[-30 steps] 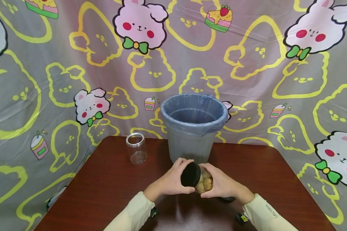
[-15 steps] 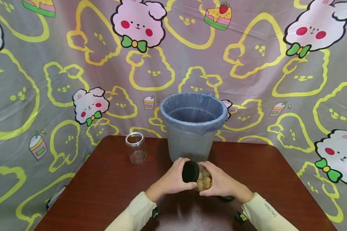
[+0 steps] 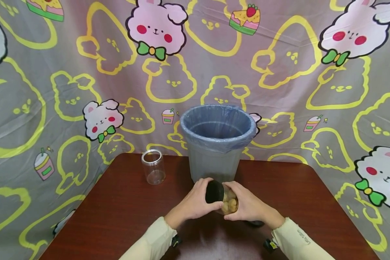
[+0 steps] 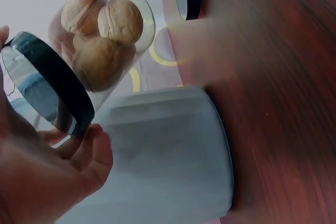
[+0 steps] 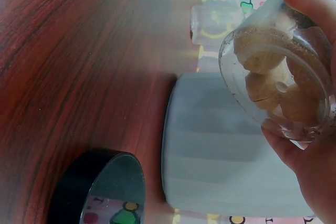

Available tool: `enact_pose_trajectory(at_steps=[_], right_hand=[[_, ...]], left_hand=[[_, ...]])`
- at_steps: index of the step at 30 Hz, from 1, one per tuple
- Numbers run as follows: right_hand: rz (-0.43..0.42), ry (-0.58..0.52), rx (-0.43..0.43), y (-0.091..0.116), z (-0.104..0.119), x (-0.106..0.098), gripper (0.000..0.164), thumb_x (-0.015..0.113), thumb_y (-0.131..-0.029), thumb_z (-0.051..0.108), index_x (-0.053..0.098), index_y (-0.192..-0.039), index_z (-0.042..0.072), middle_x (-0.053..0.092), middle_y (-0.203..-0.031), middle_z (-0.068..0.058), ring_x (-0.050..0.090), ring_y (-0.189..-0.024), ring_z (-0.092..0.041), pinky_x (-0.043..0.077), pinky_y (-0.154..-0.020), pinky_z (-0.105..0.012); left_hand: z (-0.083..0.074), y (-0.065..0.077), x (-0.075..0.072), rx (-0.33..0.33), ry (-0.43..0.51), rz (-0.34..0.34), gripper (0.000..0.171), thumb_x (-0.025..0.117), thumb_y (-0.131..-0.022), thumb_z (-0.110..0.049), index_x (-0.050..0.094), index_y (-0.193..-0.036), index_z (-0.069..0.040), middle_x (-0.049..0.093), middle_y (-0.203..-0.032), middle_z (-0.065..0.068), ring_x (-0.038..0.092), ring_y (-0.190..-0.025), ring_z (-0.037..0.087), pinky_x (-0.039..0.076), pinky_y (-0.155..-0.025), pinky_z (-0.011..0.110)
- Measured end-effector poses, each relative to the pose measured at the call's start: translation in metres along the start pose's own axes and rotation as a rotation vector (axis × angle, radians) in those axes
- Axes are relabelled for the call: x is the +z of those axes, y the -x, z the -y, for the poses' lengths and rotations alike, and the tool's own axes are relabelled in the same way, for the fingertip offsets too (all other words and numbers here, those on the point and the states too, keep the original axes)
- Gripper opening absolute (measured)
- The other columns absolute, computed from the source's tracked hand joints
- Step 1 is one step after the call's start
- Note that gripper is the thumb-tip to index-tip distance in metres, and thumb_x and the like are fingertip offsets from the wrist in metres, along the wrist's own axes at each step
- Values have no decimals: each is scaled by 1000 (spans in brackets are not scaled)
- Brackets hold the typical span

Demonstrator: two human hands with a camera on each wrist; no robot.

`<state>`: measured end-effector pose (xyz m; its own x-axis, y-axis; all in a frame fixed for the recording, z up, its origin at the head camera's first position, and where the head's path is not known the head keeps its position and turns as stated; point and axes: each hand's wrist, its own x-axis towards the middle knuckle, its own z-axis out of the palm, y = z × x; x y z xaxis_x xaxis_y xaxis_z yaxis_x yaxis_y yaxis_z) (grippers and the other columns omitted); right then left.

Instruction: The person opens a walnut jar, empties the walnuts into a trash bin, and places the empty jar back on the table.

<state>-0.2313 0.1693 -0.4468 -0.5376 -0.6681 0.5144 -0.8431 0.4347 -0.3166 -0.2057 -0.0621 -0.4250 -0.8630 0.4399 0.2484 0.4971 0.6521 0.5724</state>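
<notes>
Held on its side above the table is a clear jar [image 5: 281, 80] with several walnuts [image 4: 102, 64] inside. My right hand [image 3: 247, 204] grips the jar's body, thumb and fingers on opposite sides. On the jar's mouth sits a black-rimmed lid [image 3: 214, 192], which my left hand [image 3: 198, 200] holds by its rim between thumb and fingers. In the left wrist view the lid's top face looks shiny. Both hands are in front of the bin. Whether the lid is screwed tight, I cannot tell.
A grey bin [image 3: 214, 162] with a blue liner stands behind the hands. To its left is an uncovered clear jar [image 3: 154, 171] with a silvery rim. Another black lid [image 5: 84, 187] rests on the brown table [image 3: 117, 216], mostly hidden by the right arm in the head view.
The left thumb has moved up and slightly right with the lid. The lid and jar have shifted slightly upward; both hands keep their hold. Other objects have stayed put.
</notes>
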Motion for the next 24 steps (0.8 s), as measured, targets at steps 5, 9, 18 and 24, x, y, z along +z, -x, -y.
enact_pose_trajectory(at_steps=[5, 9, 18, 24], right_hand=[[-2, -33, 6, 1, 0, 0, 96, 91, -54, 36, 43, -133, 9, 50, -121, 5, 53, -101, -9, 48, -83, -32], [5, -56, 15, 1, 0, -1, 94, 89, -56, 41, 42, -133, 12, 50, -121, 7, 53, -102, -8, 48, -83, -30], [17, -62, 22, 1, 3, -1, 93, 87, -59, 46, 42, -134, 13, 50, -121, 8, 53, -101, -7, 48, -83, -30], [12, -49, 19, 1, 2, -2, 92, 85, -61, 49, 42, -133, 11, 50, -120, 7, 53, -101, -8, 48, -83, -31]], left_hand=[[7, 1, -6, 94, 71, 84, 106, 74, -72, -54, 18, -149, -9, 31, -144, 7, 36, -127, 20, 37, -101, 43], [13, 0, -8, 234, 74, 96, 106, 80, -70, -41, 17, -149, -11, 30, -144, 5, 35, -128, 19, 37, -102, 39], [14, 1, -7, 256, 29, 39, 96, 76, -70, -43, 26, -146, -14, 38, -131, 3, 44, -112, 14, 44, -92, 31], [10, 1, -6, 223, -5, 9, 93, 76, -69, -46, 30, -144, -15, 41, -127, 1, 46, -108, 13, 46, -89, 30]])
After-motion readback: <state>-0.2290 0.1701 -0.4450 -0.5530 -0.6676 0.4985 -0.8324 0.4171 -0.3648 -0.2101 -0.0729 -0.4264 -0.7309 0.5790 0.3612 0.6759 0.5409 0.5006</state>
